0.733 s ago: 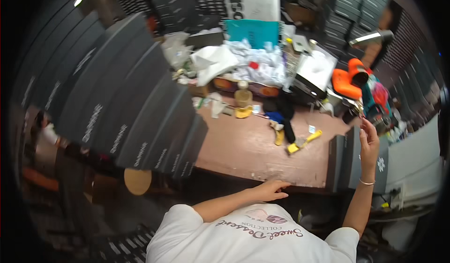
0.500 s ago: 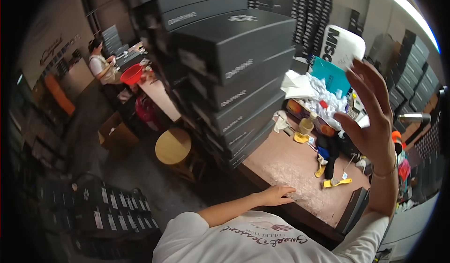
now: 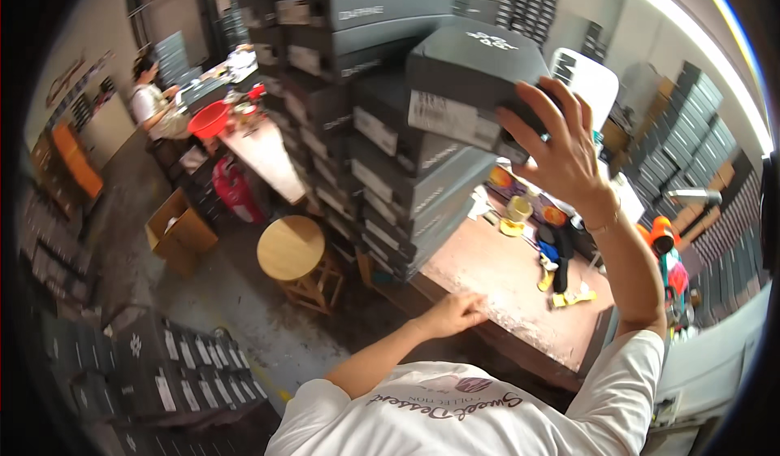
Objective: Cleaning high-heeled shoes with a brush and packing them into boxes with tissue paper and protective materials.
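My right hand [image 3: 565,143] grips the right end of a dark grey shoebox [image 3: 479,78], fingers bent over its edge. The box sits tilted and turned at the top of the front stack of shoeboxes [image 3: 422,200], its pale label facing left; whether it still touches the box underneath I cannot tell. Low down, my left hand [image 3: 453,314] rests at the front edge of the pinkish worktable [image 3: 496,277], fingers loosely bent and nothing seen in them. Yellow-handled brushes [image 3: 573,299], a black cloth [image 3: 562,265] and a small jar [image 3: 518,208] lie farther in on the table.
A taller shoebox stack [image 3: 390,5] rises behind. To the left stand a round wooden stool [image 3: 292,249], an open carton [image 3: 180,228] and more shoeboxes [image 3: 175,366]. A person [image 3: 154,102] works at a far bench beside a red basin [image 3: 210,119]. A lamp [image 3: 695,197] juts in at right.
My right hand has come left from the air and taken hold of the top shoebox, which is now turned and tilted. My left hand stays by the table edge, fingers more bent. The view has shifted.
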`<state>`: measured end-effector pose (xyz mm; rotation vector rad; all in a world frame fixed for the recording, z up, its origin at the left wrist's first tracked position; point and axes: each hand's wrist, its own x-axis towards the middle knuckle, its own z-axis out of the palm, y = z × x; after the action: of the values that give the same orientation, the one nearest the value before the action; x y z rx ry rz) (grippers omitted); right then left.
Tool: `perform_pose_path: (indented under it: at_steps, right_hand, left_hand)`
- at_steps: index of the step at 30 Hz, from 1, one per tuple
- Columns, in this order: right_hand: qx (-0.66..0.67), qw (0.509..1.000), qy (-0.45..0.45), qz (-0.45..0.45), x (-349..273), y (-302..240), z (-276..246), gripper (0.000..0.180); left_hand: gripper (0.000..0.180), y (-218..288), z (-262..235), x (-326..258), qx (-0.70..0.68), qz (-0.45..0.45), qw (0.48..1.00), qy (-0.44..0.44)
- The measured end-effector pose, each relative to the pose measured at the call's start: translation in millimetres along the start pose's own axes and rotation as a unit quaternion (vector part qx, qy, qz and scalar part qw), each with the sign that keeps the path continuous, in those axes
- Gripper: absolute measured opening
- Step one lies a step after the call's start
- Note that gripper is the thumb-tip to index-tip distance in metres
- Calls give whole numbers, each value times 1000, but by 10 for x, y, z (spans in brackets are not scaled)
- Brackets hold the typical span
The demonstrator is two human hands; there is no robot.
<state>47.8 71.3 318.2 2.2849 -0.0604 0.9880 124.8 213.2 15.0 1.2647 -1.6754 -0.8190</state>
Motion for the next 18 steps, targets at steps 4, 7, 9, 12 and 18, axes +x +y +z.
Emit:
perform_pose_path:
  at_steps: [4, 7, 9, 12, 18]
  right_hand:
    - [-15, 998, 33, 51, -1010, 49, -491, 59]
    - [91, 978, 62, 179, -1963, -157, -687, 59]
    - [152, 963, 65, 212, -2283, -345, -822, 62]
    - [264, 924, -4, 276, -2624, -532, -904, 61]
    - [337, 882, -221, 245, -3291, -408, -296, 94]
  left_hand:
    - [49, 107, -91, 494, -278, 25, 959, 43]
    - [63, -33, -89, 780, -529, -37, 848, -13]
    - [90, 41, -134, 913, -709, -126, 693, 29]
    - [101, 569, -9, 1033, -749, -82, 656, 51]
    - [48, -304, 1099, 1173, -531, -82, 835, 114]
